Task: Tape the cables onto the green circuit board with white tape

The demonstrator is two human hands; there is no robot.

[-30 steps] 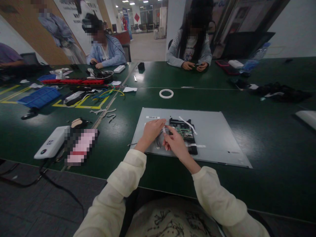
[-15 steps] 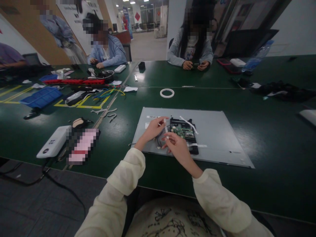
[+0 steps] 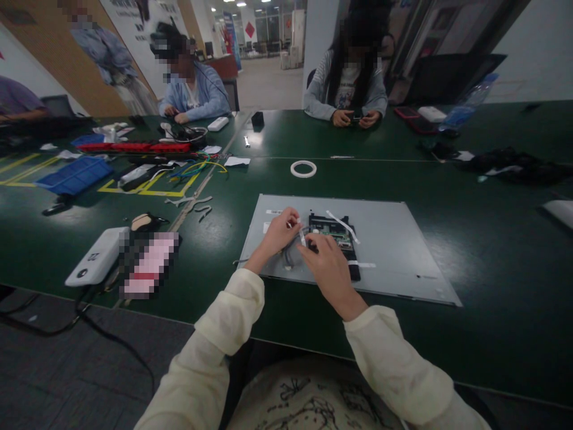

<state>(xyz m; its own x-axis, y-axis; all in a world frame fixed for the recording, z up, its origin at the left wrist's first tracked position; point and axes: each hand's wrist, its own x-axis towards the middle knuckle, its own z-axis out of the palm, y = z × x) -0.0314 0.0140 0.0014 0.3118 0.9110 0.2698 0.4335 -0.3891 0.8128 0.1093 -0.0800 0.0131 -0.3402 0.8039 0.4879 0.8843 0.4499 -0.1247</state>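
A flat grey panel (image 3: 394,251) lies on the table in front of me. On it sits a green circuit board (image 3: 344,242) in a black frame (image 3: 353,272), with white tape strips (image 3: 344,226) stuck across. Between my hands is a short strip of white tape (image 3: 302,237). My left hand (image 3: 282,232) pinches its upper end, and my right hand (image 3: 326,260) closes on the lower end, covering part of the board. Dark cables (image 3: 287,257) lie on the panel beneath my hands.
A white tape roll (image 3: 303,169) lies beyond the panel. To the left are a white power bank (image 3: 97,257), a pink blurred item (image 3: 151,266), tape scraps (image 3: 197,204) and a blue tray (image 3: 75,176). Two people sit across the table (image 3: 277,134), near a bottle (image 3: 470,104).
My right hand has shifted slightly up and right, its fingers drawing together on the tape strip. The left fingers have curled in closer, and more of the cables now shows.
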